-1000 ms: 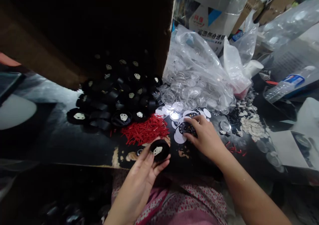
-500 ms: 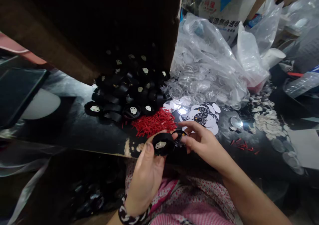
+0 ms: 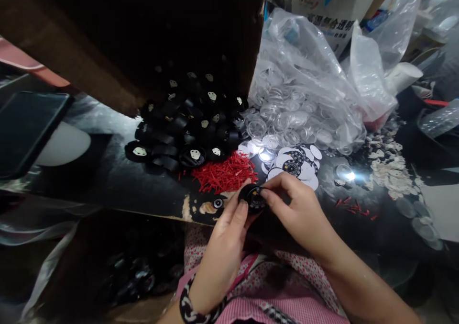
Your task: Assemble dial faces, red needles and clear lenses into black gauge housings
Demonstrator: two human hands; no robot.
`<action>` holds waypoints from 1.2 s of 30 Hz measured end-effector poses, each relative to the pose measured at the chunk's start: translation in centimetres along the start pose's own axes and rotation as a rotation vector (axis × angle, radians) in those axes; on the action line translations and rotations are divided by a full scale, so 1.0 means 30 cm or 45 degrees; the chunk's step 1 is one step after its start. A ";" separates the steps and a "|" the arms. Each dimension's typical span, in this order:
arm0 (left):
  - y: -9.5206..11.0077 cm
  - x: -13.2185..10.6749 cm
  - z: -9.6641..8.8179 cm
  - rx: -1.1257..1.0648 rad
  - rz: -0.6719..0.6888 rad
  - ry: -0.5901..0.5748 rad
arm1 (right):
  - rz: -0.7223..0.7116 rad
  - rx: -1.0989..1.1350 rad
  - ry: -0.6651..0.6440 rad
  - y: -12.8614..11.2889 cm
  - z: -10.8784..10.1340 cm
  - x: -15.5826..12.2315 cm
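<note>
My left hand (image 3: 224,238) grips a round black case (image 3: 251,195) from below, just over the table's near edge. My right hand (image 3: 297,209) pinches a printed dial disc onto the top of that same case. Behind them lies a heap of red plastic pins (image 3: 225,173). A pile of black round cases with white triangular plates (image 3: 186,128) spills out of a tipped cardboard box (image 3: 125,32). White and black dial discs (image 3: 296,163) lie fanned out to the right of the pins.
A clear plastic bag of transparent round lenses (image 3: 297,108) sits behind the discs. White punched scraps (image 3: 385,171) and a few loose red pins (image 3: 353,209) lie at right. A dark tablet (image 3: 28,128) rests at far left. The black table (image 3: 118,185) has a chipped edge.
My right hand lifted a dial disc off the pile and brought it to the black case. My left hand turned the case over. Both hands now meet on it.
</note>
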State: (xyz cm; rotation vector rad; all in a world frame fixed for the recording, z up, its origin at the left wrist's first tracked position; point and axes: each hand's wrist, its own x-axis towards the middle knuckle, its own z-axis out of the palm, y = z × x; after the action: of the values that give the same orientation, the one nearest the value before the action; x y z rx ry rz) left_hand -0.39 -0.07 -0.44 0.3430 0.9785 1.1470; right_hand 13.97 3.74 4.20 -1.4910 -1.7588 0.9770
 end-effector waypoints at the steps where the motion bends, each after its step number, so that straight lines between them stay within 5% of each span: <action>1: -0.008 0.001 -0.006 0.057 0.019 0.002 | 0.007 -0.052 -0.019 -0.007 0.007 0.002; 11: -0.034 0.017 -0.034 0.214 0.055 -0.152 | 0.200 -0.106 -0.086 0.018 0.010 0.010; 20: -0.023 -0.005 -0.088 0.561 0.084 -0.067 | 0.063 0.001 -0.281 0.039 0.010 -0.041; 28: 0.030 -0.015 -0.094 0.063 0.054 0.134 | -0.311 -1.145 -0.209 0.050 0.065 0.113; 36: 0.028 0.021 -0.026 -0.190 0.178 0.147 | -0.315 -1.089 -0.178 0.073 0.076 0.138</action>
State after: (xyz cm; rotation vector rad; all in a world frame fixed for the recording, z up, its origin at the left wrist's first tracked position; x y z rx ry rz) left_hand -1.47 0.65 -0.61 0.2299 0.9742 1.3716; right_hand 12.54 7.69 1.12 -1.6276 -2.5692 0.1787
